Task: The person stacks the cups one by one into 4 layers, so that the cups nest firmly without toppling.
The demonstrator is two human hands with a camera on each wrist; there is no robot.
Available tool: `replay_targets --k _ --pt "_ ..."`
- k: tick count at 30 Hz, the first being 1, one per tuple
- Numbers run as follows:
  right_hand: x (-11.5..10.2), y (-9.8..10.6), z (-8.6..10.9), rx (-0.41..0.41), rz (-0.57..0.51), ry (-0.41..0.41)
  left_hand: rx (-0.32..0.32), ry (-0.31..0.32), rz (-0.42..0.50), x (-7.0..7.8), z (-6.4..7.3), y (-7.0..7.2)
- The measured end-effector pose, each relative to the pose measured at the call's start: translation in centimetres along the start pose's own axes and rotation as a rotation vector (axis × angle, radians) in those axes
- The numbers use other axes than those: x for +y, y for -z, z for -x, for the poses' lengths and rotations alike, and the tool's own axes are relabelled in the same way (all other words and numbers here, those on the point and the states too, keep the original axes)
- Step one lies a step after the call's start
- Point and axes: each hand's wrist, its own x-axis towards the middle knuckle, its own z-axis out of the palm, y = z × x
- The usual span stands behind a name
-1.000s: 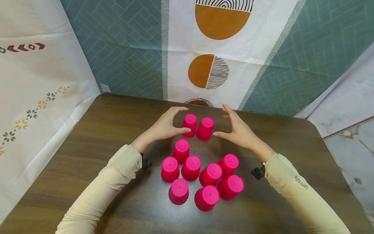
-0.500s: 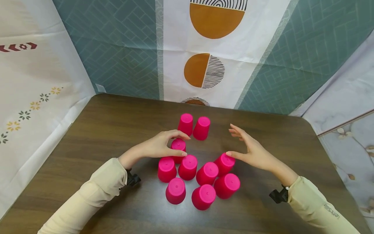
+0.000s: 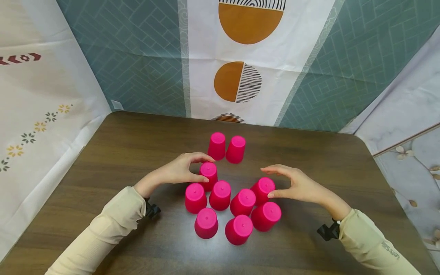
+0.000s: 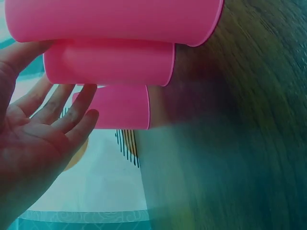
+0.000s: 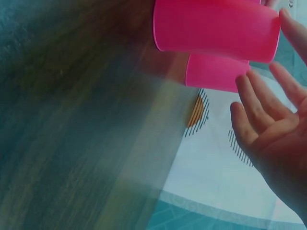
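Note:
Several bright pink cups stand upside down on the brown table. In the head view my left hand (image 3: 177, 170) reaches from the left around the top of one cup (image 3: 210, 185), thumb on its near side and fingers on its far side. The left wrist view shows the fingers (image 4: 72, 115) loosely extended beside this cup (image 4: 110, 62). My right hand (image 3: 299, 185) has its thumb in front of another cup (image 3: 260, 194), fingers spread apart beyond it. In the right wrist view those fingers (image 5: 261, 105) are relaxed, close to the cup (image 5: 216, 28).
Two more cups, a left one (image 3: 216, 149) and a right one (image 3: 235, 152), stand at the back. Others, such as a near cup (image 3: 206, 225), cluster in front of the hands. A patterned cloth (image 3: 206, 91) hangs behind the table (image 3: 144, 130).
Both hands have drawn back from the two rear cups, the left coming to a nearer left cup, the right to a nearer right cup. The head view has shifted slightly; the cups keep their arrangement.

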Motion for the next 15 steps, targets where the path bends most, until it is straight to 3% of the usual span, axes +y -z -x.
replay_targets --k 9,15 --pt "0.52 -0.47 -0.46 -0.049 0.030 0.041 -0.010 0.035 0.031 -0.30 -0.34 -0.03" --pt "0.87 -0.47 -0.65 -0.065 -0.016 0.035 -0.003 0.041 0.073 -0.44 -0.57 -0.52"
